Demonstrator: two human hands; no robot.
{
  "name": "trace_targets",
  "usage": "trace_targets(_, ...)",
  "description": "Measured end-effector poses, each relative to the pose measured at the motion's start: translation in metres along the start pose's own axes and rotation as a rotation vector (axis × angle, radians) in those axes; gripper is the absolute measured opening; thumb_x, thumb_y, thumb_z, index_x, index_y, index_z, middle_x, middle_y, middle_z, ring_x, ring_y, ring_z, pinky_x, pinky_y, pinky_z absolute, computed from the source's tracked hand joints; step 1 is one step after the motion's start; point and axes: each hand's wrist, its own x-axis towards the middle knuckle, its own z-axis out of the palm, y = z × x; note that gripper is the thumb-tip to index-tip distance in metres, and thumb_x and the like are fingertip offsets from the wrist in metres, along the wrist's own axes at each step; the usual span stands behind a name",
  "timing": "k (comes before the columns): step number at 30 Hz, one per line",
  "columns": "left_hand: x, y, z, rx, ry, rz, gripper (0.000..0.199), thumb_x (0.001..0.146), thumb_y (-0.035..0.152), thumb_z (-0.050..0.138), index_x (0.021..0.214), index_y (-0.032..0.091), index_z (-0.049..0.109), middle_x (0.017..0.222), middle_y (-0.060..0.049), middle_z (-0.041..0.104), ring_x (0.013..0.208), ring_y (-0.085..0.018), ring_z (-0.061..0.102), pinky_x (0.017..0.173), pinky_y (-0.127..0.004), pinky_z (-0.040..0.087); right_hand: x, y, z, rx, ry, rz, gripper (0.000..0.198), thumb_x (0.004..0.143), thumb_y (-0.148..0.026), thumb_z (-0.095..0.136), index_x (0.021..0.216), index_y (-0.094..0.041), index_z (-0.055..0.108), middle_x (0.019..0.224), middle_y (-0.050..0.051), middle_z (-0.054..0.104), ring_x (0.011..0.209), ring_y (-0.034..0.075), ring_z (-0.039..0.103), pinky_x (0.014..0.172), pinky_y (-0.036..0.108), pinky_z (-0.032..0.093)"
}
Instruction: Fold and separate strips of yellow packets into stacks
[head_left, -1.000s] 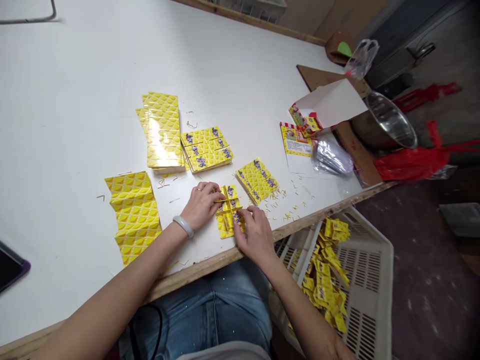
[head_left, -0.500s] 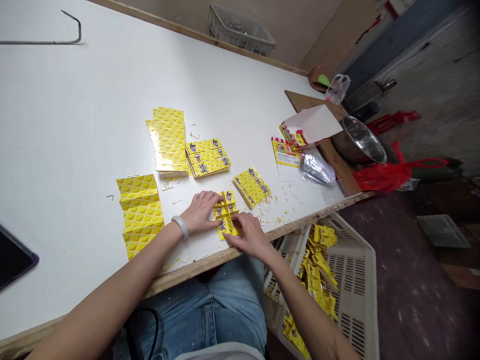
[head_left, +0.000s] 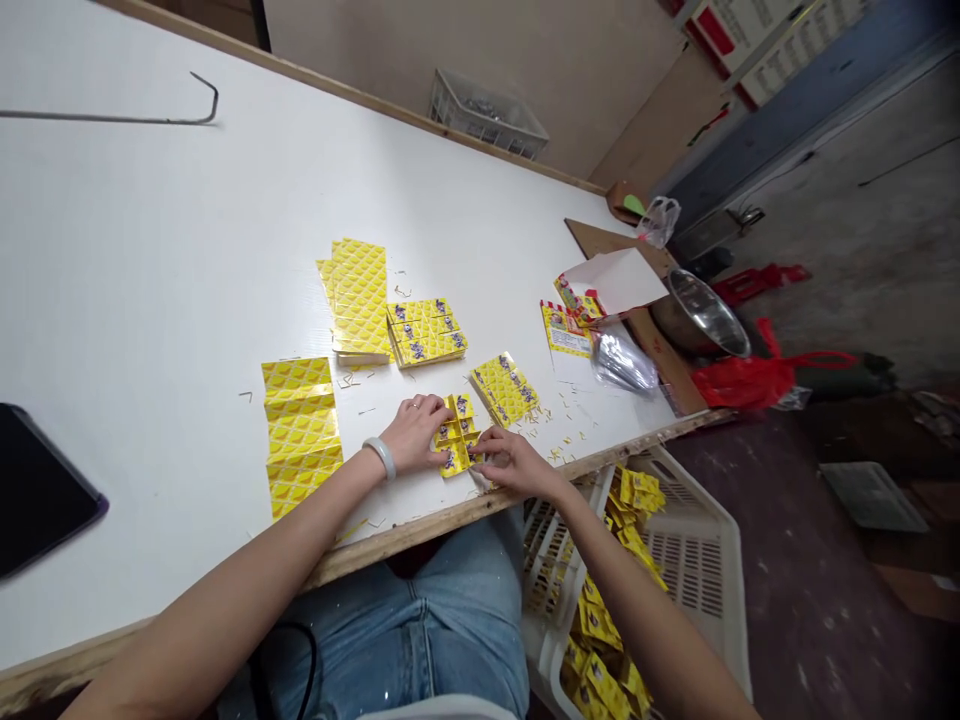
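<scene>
Near the lower centre of the frame, a printed yellow card grid (head_left: 460, 432) is held flat on the white tabletop (head_left: 225, 230), close to its wooden front edge, where it can presumably be reached with bent arms. Its left side is gripped between the thumb and fingers of the left hand (head_left: 414, 434), apparently so that the piece is braced and its upright strips are kept from springing out of line. Its lower right corner is pinched by the fingertips of the right hand (head_left: 517, 464), seemingly for finer handling; the exact contact is partly hidden by the fingers. The hands are set apart, with only the card between them. Just above the grid, a small stack of character cards (head_left: 505, 390) and a thicker stack of cut cards (head_left: 426, 333) are laid within easy reach, it seems, beside a tall stack of yellow sheets (head_left: 360, 300). A pleated yellow sheet (head_left: 302, 430) is laid left of the hands. Loose card scraps (head_left: 559, 420) are scattered towards the right, and at the lower right folded yellow pieces (head_left: 600, 610) are heaped in a pale plastic crate (head_left: 705, 560), probably stood below the edge to spare table space.
</scene>
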Motion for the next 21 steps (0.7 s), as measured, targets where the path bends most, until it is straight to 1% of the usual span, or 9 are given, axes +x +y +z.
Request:
trace_targets(3,0.0,-0.002,0.001,-0.021,0.006,-0.019,0.043,0.069,0.032,0.063,0.109,0.02,0.052,0.112,-0.009,0.051,0.104,-0.027,0.045,0.092,-0.044,0.036,-0.002,0.003,0.006,0.058,0.106,-0.016,0.025,0.076,-0.022,0.065,0.101,-0.023,0.068,0.098,0.004,0.054,0.093,0.017,0.054,0.088,0.035,0.045)
trace_targets(7,-0.003,-0.008,0.002,-0.09,0.074,0.007,0.034,0.077,0.033,0.055,0.108,0.02,0.052,0.111,-0.008,0.051,0.102,-0.025,0.047,0.091,-0.043,0.038,-0.017,-0.011,0.021,0.172,0.359,-0.031,0.025,0.072,-0.022,0.069,0.096,-0.026,0.069,0.115,0.006,0.047,0.112,0.021,0.046,0.1,0.04,0.038)
trace_targets(9,-0.001,-0.008,0.001,-0.123,0.152,0.036,0.035,0.078,0.04,0.053,0.107,0.02,0.052,0.109,-0.008,0.051,0.102,-0.026,0.048,0.091,-0.045,0.039,-0.027,-0.021,0.032,0.376,0.511,0.002,0.022,0.071,-0.021,0.068,0.093,-0.024,0.068,0.122,0.005,0.043,0.116,0.021,0.045,0.099,0.038,0.04)
trace_targets(11,0.005,-0.003,-0.001,-0.162,0.205,0.074,0.035,0.081,0.043,0.049,0.108,0.021,0.052,0.11,-0.008,0.051,0.105,-0.027,0.048,0.093,-0.048,0.038,-0.035,-0.028,0.041,0.661,0.622,0.031,0.019,0.071,-0.022,0.065,0.09,-0.022,0.065,0.132,0.006,0.038,0.107,0.018,0.054,0.089,0.035,0.048)
trace_targets(13,0.012,0.011,-0.002,-0.183,0.217,0.116,0.038,0.082,0.046,0.049,0.112,0.022,0.052,0.11,-0.008,0.051,0.107,-0.028,0.047,0.094,-0.049,0.038,-0.045,-0.028,0.046,0.878,0.712,0.038,0.017,0.07,-0.028,0.066,0.084,-0.02,0.061,0.136,0.006,0.037,0.096,0.017,0.061,0.081,0.034,0.052)
trace_targets(15,0.016,0.03,0.001,-0.24,0.164,0.139,0.04,0.083,0.046,0.049,0.116,0.024,0.052,0.112,-0.008,0.051,0.108,-0.027,0.048,0.093,-0.048,0.041,-0.061,-0.024,0.046,0.946,0.799,0.09,0.022,0.067,-0.037,0.068,0.076,-0.02,0.059,0.131,0.006,0.046,0.093,0.018,0.064,0.082,0.036,0.052)
trace_targets(17,0.017,0.052,0.007,-0.337,0.073,0.145,0.042,0.084,0.045,0.05,0.122,0.026,0.049,0.118,-0.007,0.05,0.107,-0.025,0.05,0.09,-0.045,0.046,-0.085,-0.019,0.043,0.91,0.868,0.184,0.029,0.066,-0.046,0.068,0.069,-0.02,0.057,0.119,0.006,0.058,0.097,0.021,0.064,0.085,0.038,0.051)
trace_targets(19,0.017,0.074,0.017,-0.438,0.011,0.148,0.044,0.085,0.041,0.05,0.127,0.027,0.045,0.124,-0.007,0.047,0.108,-0.023,0.051,0.088,-0.043,0.049,-0.117,-0.016,0.042,0.864,0.891,0.253,0.032,0.071,-0.052,0.063,0.067,-0.021,0.057,0.103,0.007,0.066,0.096,0.023,0.064,0.082,0.039,0.052)
trace_targets(21,0.014,0.093,0.028,-0.501,0.008,0.176,0.042,0.086,0.036,0.05,0.127,0.027,0.044,0.127,-0.008,0.045,0.114,-0.023,0.049,0.089,-0.042,0.05,-0.157,-0.015,0.043,0.771,0.93,0.316,0.032,0.078,-0.053,0.054,0.069,-0.023,0.06,0.09,0.007,0.069,0.084,0.023,0.067,0.072,0.04,0.055)
